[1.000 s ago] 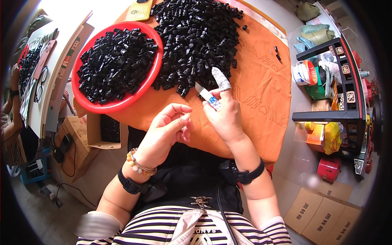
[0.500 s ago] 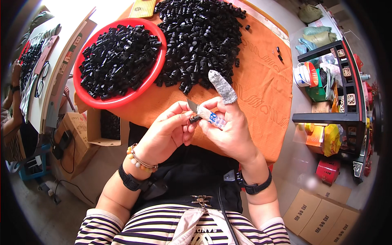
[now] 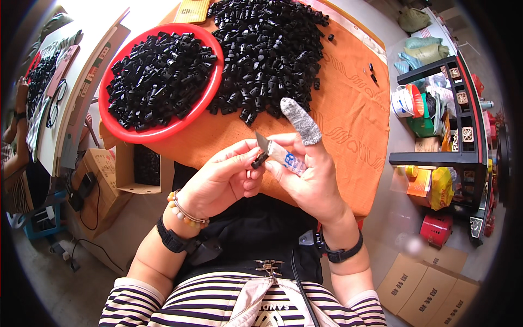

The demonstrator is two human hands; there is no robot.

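My left hand (image 3: 218, 179) pinches a small black plastic part (image 3: 259, 160) between thumb and fingers, above the near edge of the table. In my right hand (image 3: 316, 182) is a short knife with a bare pointed blade (image 3: 262, 143) and a handle wrapped in white-and-blue film (image 3: 286, 158). The blade points away from me, right beside the black part; whether it touches cannot be made out. A grey knitted finger cover (image 3: 300, 121) sits on the right index finger, which stretches forward. Beyond my hands lies a large heap of similar black parts (image 3: 267, 60).
A red basin (image 3: 218, 90) full of black parts stands left on the orange tablecloth (image 3: 348, 163). A few loose parts (image 3: 372, 73) lie at right. Below the basin is an open carton (image 3: 125, 174). A black shelf (image 3: 436, 158) stands right; another person's arm (image 3: 20, 103) shows far left.
The knife and my right hand have shifted slightly to the right. The black part in my left hand has tilted and shows more plainly.
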